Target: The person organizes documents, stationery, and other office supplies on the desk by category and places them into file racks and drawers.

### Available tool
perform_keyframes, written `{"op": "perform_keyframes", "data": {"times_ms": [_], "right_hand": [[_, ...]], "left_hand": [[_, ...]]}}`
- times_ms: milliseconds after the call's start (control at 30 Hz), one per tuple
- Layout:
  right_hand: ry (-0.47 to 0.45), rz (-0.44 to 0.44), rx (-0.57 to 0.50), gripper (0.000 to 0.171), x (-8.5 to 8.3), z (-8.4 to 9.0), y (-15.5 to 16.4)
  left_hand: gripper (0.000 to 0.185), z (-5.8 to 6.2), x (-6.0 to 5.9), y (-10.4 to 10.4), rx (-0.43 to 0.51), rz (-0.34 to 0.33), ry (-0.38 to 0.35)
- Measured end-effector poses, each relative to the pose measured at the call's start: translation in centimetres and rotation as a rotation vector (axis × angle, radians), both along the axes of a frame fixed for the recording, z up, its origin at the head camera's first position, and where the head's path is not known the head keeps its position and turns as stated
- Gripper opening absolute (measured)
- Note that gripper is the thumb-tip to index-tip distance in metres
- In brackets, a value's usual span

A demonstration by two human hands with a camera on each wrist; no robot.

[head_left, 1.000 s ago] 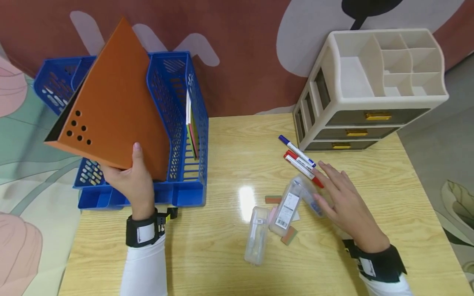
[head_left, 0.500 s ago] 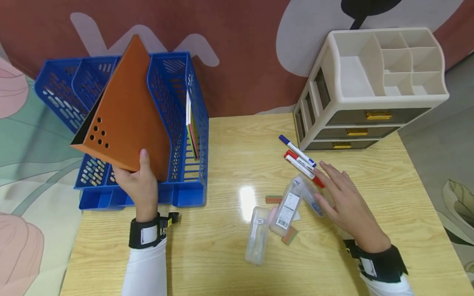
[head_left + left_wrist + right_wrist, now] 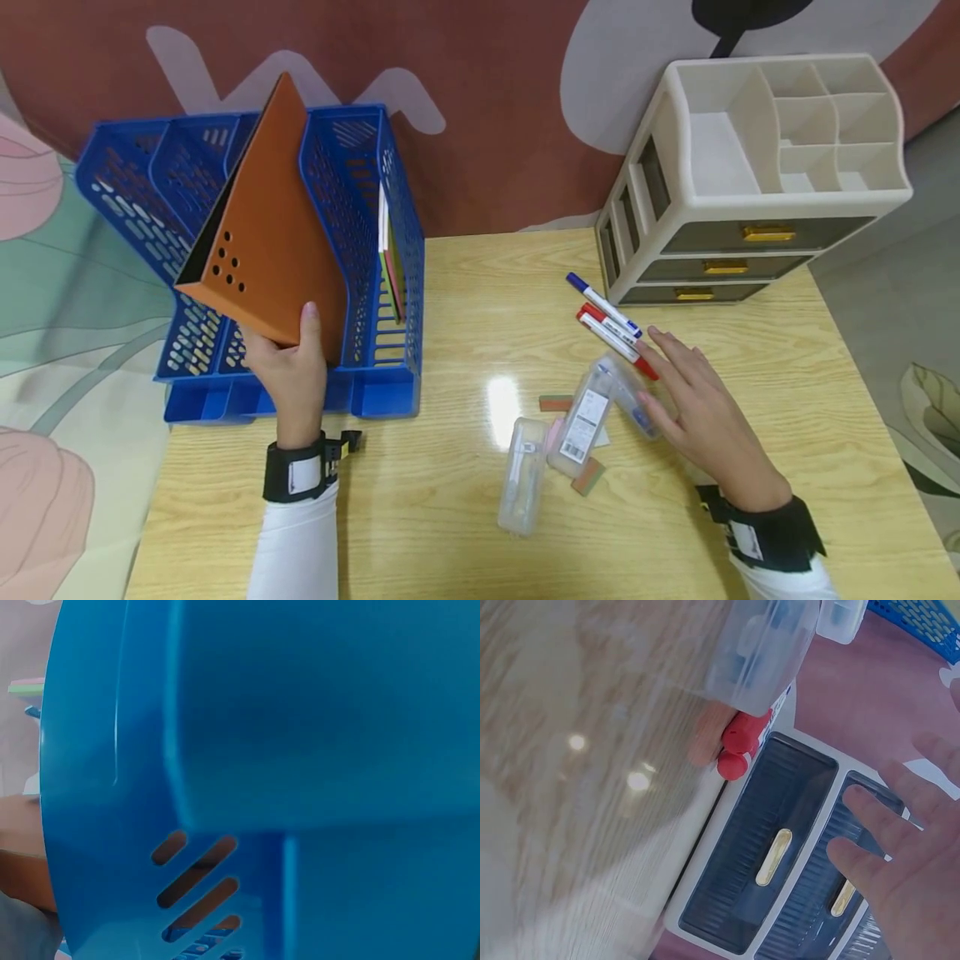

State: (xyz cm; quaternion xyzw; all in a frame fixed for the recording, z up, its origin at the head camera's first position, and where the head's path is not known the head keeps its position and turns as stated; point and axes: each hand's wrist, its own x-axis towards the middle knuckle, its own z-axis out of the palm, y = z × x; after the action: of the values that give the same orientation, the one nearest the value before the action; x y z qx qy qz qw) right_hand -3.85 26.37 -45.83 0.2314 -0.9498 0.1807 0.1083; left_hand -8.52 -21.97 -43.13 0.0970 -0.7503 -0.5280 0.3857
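Left hand (image 3: pixel 288 371) grips the orange folder (image 3: pixel 266 233) by its lower corner, tilted, partway into a middle slot of the blue file rack (image 3: pixel 360 250). Risk: one-corner grip w/ folder leaning left, so it could twist, catch on a divider or tip the rack. Right hand (image 3: pixel 693 408) lies relaxed, fingers straight, touching a clear plastic case (image 3: pixel 588 417) on the tabletop (image 3: pixel 465 517); a nudge could send the markers (image 3: pixel 611 325) rolling.
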Motion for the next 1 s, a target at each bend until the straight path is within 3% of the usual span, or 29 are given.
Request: {"op": "perform_keyframes", "data": {"times_ms": [233,533,800,1000], "right_hand": [[-0.018,-0.015,-0.001,0.078,0.1,0.0,0.2],[-0.031,-0.034,0.008,0.081,0.1,0.0,0.5],[-0.033,-0.048,0.018,0.080,-0.1,0.0,0.6],[-0.050,-0.064,0.019,0.080,0.1,-0.1,0.7]], "left_hand": [[0.054,-0.5,0.1,0.0,-0.023,0.000,-0.005],[0.051,-0.8,0.8,0.3,-0.056,-0.047,-0.085],[0.056,-0.8,0.9,0.4,-0.060,-0.054,-0.035],[0.054,-0.6,1.3,0.6,-0.129,-0.025,-0.024]]}}
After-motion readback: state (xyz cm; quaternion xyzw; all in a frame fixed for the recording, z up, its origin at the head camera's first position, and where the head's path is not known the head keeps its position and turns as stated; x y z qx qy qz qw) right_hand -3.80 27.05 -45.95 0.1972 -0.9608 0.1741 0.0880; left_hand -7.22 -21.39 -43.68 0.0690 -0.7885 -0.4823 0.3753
